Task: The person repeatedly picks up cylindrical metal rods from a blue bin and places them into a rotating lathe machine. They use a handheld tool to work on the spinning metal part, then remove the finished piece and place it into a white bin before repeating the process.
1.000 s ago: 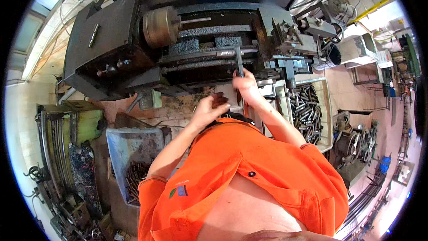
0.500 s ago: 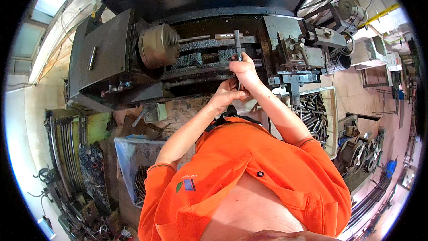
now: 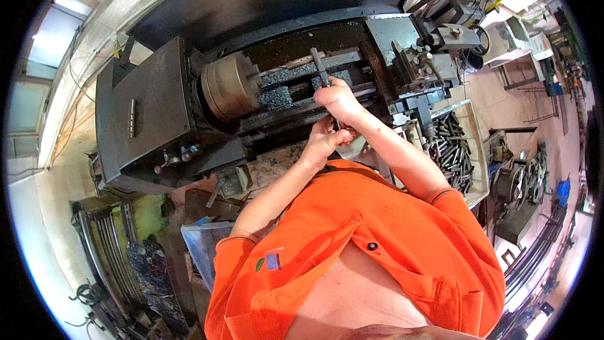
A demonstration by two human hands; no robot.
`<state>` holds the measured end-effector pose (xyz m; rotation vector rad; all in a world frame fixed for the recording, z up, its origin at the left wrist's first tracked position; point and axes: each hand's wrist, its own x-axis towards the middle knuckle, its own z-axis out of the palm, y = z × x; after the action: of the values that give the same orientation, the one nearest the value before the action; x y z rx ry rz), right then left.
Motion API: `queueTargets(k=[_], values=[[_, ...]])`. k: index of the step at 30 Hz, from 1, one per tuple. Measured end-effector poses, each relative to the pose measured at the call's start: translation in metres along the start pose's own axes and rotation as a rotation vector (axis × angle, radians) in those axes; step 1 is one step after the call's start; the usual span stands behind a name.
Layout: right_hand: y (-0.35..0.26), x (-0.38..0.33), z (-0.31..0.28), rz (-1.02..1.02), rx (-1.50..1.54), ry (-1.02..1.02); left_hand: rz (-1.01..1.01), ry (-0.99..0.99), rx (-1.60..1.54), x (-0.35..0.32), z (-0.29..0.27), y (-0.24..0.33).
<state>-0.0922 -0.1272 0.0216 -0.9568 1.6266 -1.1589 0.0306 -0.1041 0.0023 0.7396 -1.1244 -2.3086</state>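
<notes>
My right hand point(image 3: 340, 99) is closed round a narrow, flat grey metal bar point(image 3: 319, 66). The bar's far end sticks out over the lathe bed, and its exact kind I cannot make out. Just below and nearer to me, my left hand point(image 3: 327, 141) is closed by the bar's dark lower end point(image 3: 336, 124). The fingers there overlap, so what the left hand pinches is partly hidden. Both hands are at the front of a lathe bed point(image 3: 280, 115). To their left is the round, brassy lathe chuck point(image 3: 225, 90).
The dark headstock point(image 3: 141, 110) carries a thin metal rod point(image 3: 132, 118) on top. Tool post and carriage point(image 3: 420, 66) stand right of my hands. A tray point(image 3: 481, 151) of several metal pins is at the right. A pale bin point(image 3: 204, 234) stands lower left. Metal chips point(image 3: 277, 97) cover the bed.
The view has turned, so the lathe now slants up to the right. The bar's far end tilts further left. Both hands keep their closed hold, close together.
</notes>
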Motion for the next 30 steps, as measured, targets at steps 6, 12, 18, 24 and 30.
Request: queueTargets(k=[6, 12, 18, 24, 30], values=[[-0.004, -0.002, 0.034, -0.086, -0.177, -0.011, 0.002, 0.035, 0.021, -0.017, -0.025, 0.005], [-0.015, -0.004, 0.042, 0.062, -0.008, 0.017, -0.004, 0.020, 0.070, -0.020, -0.034, 0.012], [-0.024, -0.011, 0.033, 0.194, 0.137, 0.070, -0.037, 0.010, 0.085, -0.012, -0.028, 0.010], [-0.015, -0.003, 0.045, 0.157, 0.004, 0.003, 0.033, 0.045, 0.046, -0.019, -0.034, 0.007], [-0.020, -0.007, 0.035, 0.222, 0.142, 0.031, 0.056, 0.015, 0.000, -0.012, -0.034, -0.004]])
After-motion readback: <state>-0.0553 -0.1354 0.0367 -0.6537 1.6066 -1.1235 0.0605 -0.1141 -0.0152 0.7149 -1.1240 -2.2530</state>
